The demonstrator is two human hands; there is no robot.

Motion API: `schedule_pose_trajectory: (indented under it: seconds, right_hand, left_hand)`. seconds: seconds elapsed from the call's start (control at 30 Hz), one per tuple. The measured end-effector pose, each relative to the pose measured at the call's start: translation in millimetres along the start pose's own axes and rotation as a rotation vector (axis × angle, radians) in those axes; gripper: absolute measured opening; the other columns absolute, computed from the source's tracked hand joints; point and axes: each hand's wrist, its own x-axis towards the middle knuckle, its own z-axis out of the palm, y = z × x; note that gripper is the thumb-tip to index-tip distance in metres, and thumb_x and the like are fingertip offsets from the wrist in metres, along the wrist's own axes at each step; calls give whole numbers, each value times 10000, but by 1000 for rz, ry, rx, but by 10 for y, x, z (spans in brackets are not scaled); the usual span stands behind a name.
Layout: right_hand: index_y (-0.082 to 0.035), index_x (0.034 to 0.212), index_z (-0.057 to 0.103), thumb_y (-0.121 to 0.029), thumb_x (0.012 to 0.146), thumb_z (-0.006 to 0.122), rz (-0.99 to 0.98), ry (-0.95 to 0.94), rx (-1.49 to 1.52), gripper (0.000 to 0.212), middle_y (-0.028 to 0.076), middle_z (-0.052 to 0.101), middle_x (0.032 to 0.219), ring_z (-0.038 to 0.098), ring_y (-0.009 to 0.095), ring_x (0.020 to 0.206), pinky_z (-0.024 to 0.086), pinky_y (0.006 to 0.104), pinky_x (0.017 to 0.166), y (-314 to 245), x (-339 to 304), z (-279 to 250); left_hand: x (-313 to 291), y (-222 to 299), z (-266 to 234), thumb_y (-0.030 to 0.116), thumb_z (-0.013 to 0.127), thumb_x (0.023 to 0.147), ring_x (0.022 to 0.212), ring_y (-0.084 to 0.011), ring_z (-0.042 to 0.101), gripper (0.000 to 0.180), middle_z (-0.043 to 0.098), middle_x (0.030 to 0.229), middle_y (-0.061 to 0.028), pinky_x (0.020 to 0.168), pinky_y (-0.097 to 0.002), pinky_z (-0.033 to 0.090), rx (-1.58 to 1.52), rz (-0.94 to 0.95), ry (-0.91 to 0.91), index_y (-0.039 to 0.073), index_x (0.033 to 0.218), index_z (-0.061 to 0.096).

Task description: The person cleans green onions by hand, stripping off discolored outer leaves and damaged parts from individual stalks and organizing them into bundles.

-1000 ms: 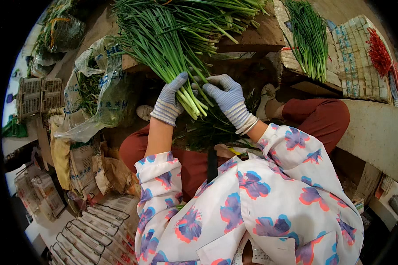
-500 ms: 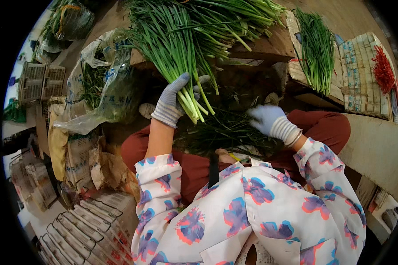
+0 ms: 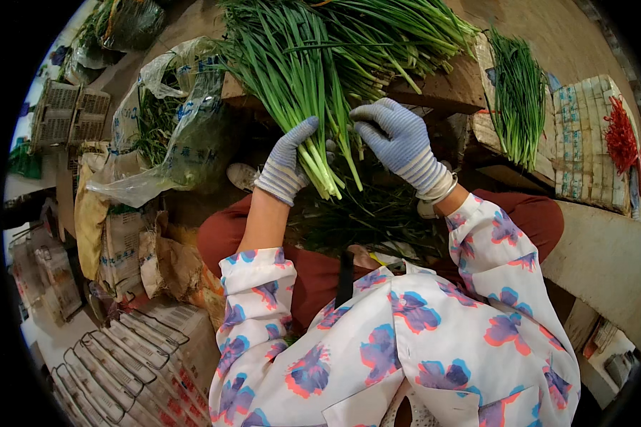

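My left hand (image 3: 290, 164), in a striped grey-blue glove, is closed around a bunch of garlic chives (image 3: 303, 99). The pale stalk ends stick out below the grip, and the leaves run up onto a larger heap of chives (image 3: 399, 35) on a wooden board. My right hand (image 3: 399, 140), gloved alike, is just right of the held bunch. Its fingers are curled, with a gap between index finger and thumb, beside a loose stalk. Nothing plainly shows in its grasp. Loose green leaves (image 3: 377, 220) lie on the ground between my legs.
A clear plastic bag (image 3: 192, 142) with greens stands at left. A finished-looking bundle of chives (image 3: 516, 99) lies at right, near a woven crate (image 3: 584, 135) with red ties (image 3: 622, 135). The wooden board's edge (image 3: 441, 85) lies ahead. Stacked wire-handled packages (image 3: 135, 349) stand lower left.
My right hand has moved up and left, from over the loose leaves to beside the bunch. My left hand keeps its hold on the chives, and the view has shifted slightly.
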Motion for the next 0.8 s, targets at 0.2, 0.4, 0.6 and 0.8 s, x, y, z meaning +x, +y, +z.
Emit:
schedule_pose_trajectory:
  seconds: [0.2,0.4,0.6,0.8]
  right_hand:
    - [-96,820,614,-195,736,603,-244,-204,-522,130,68,543,765,566,267,744,459,370,646,-89,106,128]
    - [-98,751,575,-162,731,562,-454,-307,-731,68,59,535,756,559,242,761,437,346,658,6,155,143]
    - [-32,873,562,-152,816,552,-364,-261,19,133,71,553,788,550,199,721,440,283,627,9,274,-21]
    - [23,811,561,-161,848,528,-243,-374,804,191,51,544,750,485,91,618,389,228,533,-698,-42,-887]
  left_hand:
    - [34,31,-78,239,630,789,596,-205,601,273,621,770,-105,521,-337,529,40,-23,-40,42,972,578]
    - [-1,49,-10,238,617,792,567,-211,594,283,621,781,-130,473,-316,523,38,-50,5,34,983,573]
    - [51,54,-8,250,617,797,586,-220,587,294,612,783,-132,519,-326,526,-20,-84,-85,14,965,568]
    - [115,6,-68,248,626,790,652,-250,608,298,609,790,-148,567,-359,531,-80,-99,-111,3,949,564]
